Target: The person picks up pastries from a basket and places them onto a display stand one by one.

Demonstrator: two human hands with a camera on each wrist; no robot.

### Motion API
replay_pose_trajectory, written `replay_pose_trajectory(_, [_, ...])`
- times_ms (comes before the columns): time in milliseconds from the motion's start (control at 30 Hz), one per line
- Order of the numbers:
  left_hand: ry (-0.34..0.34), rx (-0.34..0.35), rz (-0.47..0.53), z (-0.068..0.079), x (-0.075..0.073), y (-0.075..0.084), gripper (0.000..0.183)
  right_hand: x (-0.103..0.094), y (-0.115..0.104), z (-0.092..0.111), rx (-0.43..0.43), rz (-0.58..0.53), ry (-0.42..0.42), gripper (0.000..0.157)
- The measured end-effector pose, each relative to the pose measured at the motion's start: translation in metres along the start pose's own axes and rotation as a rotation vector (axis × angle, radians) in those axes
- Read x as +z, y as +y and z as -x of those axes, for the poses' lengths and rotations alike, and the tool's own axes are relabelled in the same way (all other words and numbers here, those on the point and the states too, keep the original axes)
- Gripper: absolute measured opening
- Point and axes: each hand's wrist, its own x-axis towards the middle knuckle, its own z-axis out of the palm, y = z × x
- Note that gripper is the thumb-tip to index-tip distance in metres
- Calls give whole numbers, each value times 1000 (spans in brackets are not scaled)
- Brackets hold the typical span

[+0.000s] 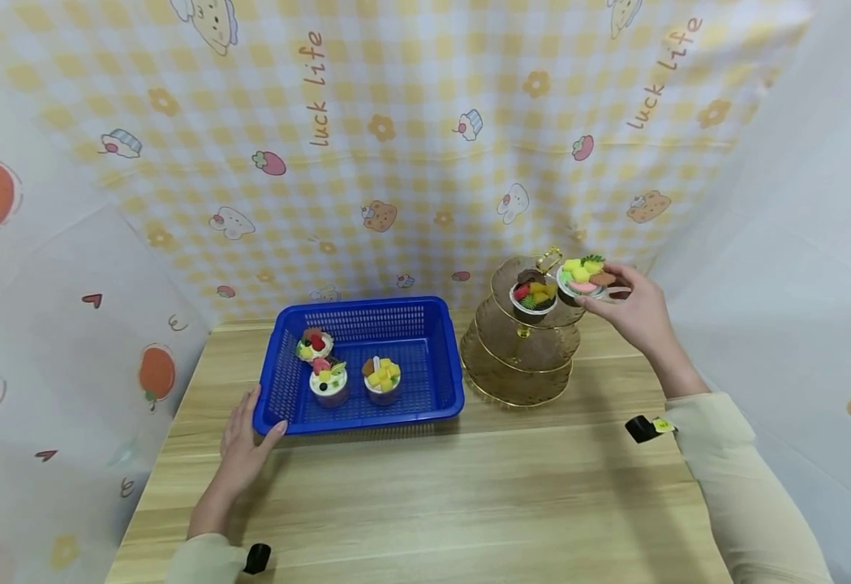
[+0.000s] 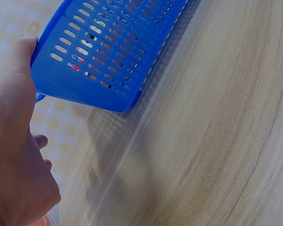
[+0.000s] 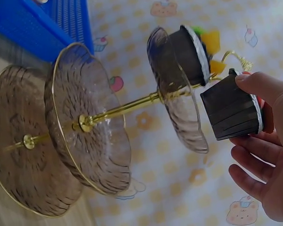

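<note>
The person's right hand [image 1: 640, 312] pinches a dark-cupped cupcake [image 3: 231, 107] between thumb and fingers, the remaining fingers loosely spread. That cupcake is at the rim of the stand's top plate [image 3: 186, 125]; contact is unclear. Another cupcake [image 1: 533, 296] sits on the plate, just beyond the held one. The left hand [image 1: 245, 442] grips the near corner of the blue basket [image 1: 367, 423], thumb over the rim; three cupcakes [image 1: 383, 381] lie inside, beyond it. The step appears to be placing; the next move likely calls for levelling, lowering and gentle release.
</note>
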Motion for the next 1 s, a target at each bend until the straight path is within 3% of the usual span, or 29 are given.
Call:
replay_pose_trajectory(300, [8,9,4,0,2,-1,89,10,14,-9,-16,9,-5,78])
replay_pose_trajectory(533, [22,20,16,-2,3,-2,89,15,19,-12,7,36,-5,84])
replay_pose_trajectory(767, [6,1,18,0,1,-2,89,17,18,-14,-52,49,3,72])
replay_pose_trajectory(1000, [20,9,20,-2,2,-3,89,17,19,-15,-58,70,20,75])
